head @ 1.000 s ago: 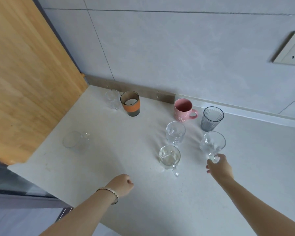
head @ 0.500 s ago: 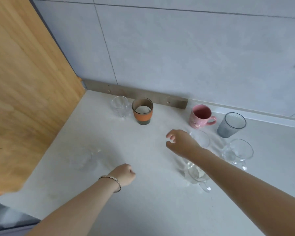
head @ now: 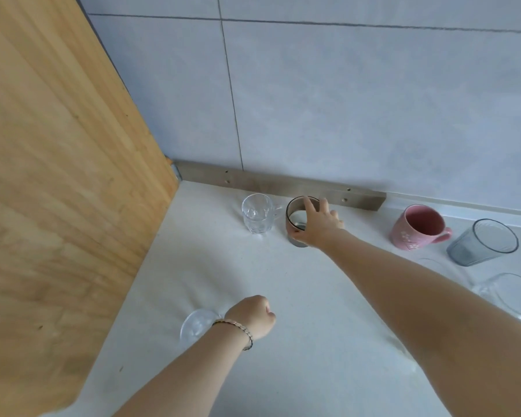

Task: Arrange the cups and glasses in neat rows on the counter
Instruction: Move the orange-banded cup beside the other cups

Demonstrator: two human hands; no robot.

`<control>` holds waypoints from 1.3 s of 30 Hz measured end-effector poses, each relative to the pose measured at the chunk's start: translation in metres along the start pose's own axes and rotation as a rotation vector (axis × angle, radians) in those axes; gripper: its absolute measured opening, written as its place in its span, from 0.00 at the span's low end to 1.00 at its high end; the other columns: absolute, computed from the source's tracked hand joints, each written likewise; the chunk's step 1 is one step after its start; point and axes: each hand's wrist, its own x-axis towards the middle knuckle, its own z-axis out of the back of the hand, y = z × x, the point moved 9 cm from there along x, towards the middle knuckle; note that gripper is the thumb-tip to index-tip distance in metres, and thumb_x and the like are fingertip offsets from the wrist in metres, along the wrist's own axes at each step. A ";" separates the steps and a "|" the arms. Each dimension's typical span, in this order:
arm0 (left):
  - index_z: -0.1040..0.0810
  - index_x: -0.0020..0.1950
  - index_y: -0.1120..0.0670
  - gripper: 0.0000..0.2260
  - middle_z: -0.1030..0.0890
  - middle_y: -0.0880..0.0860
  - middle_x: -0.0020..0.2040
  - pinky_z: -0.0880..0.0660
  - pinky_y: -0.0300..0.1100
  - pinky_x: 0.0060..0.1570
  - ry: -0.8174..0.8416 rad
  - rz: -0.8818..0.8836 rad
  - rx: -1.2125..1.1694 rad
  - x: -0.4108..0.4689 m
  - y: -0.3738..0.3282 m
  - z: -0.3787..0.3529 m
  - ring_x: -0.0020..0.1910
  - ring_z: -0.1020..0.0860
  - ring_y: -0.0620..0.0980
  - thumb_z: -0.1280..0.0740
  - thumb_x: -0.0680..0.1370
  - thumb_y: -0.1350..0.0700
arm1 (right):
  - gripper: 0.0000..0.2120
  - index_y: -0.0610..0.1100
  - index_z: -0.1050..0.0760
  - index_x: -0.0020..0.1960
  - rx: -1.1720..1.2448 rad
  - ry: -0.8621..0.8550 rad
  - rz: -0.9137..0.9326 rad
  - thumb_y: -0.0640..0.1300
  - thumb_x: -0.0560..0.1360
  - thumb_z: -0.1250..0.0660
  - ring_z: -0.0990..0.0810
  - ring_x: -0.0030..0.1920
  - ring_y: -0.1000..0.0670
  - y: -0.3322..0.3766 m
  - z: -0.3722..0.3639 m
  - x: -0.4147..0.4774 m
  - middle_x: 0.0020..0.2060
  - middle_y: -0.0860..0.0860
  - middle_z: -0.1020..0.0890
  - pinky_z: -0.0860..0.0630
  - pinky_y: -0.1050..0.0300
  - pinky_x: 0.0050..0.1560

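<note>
Under the right hand (head: pixel 316 224), fingers wrapped over its rim, stands the brown-banded cup (head: pixel 295 219), gripped from above, probably to shift it into line. Just left sits a clear mug (head: pixel 257 217). Nearer, the left hand (head: pixel 251 316) rests fisted, empty.

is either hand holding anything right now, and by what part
The right hand grips the orange-banded cup around its rim and upper wall; the left hand is a closed fist, holding nothing.
</note>
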 end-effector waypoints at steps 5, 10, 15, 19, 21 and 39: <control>0.32 0.41 0.52 0.05 0.29 0.51 0.43 0.35 0.41 0.43 0.029 -0.022 0.021 0.005 0.000 -0.002 0.41 0.31 0.52 0.44 0.76 0.58 | 0.45 0.52 0.49 0.75 0.129 -0.095 -0.008 0.57 0.66 0.28 0.32 0.65 0.42 -0.013 0.006 -0.016 0.65 0.46 0.36 0.28 0.48 0.62; 0.38 0.33 0.50 0.11 0.31 0.51 0.41 0.39 0.41 0.37 0.048 -0.035 0.062 0.007 -0.016 -0.007 0.40 0.34 0.51 0.45 0.75 0.58 | 0.43 0.49 0.42 0.69 0.170 -0.013 0.001 0.56 0.61 0.25 0.33 0.63 0.43 -0.033 0.005 -0.051 0.59 0.45 0.36 0.24 0.49 0.57; 0.41 0.32 0.49 0.12 0.31 0.51 0.42 0.43 0.40 0.31 0.027 -0.085 0.202 0.003 -0.058 -0.016 0.40 0.34 0.52 0.45 0.75 0.59 | 0.44 0.51 0.42 0.71 0.310 -0.115 0.036 0.57 0.62 0.25 0.34 0.64 0.46 -0.086 0.067 -0.102 0.59 0.46 0.36 0.32 0.56 0.63; 0.38 0.34 0.49 0.10 0.31 0.51 0.43 0.43 0.39 0.31 0.044 -0.122 0.315 -0.006 -0.107 -0.036 0.41 0.34 0.52 0.45 0.75 0.59 | 0.42 0.50 0.39 0.70 0.348 -0.275 0.016 0.58 0.61 0.25 0.30 0.62 0.45 -0.159 0.133 -0.135 0.58 0.46 0.35 0.33 0.56 0.65; 0.39 0.34 0.49 0.10 0.31 0.50 0.43 0.43 0.39 0.31 0.057 -0.130 0.317 -0.009 -0.130 -0.051 0.41 0.34 0.52 0.45 0.75 0.59 | 0.42 0.50 0.39 0.70 0.338 -0.325 -0.039 0.57 0.62 0.24 0.28 0.61 0.46 -0.206 0.156 -0.143 0.59 0.46 0.35 0.32 0.58 0.61; 0.28 0.45 0.53 0.05 0.23 0.51 0.50 0.30 0.40 0.49 -0.086 0.178 0.053 -0.029 -0.193 -0.120 0.49 0.25 0.50 0.43 0.78 0.56 | 0.38 0.45 0.36 0.65 0.300 -0.097 -0.410 0.52 0.61 0.23 0.28 0.61 0.39 -0.488 0.105 -0.073 0.61 0.42 0.37 0.24 0.47 0.57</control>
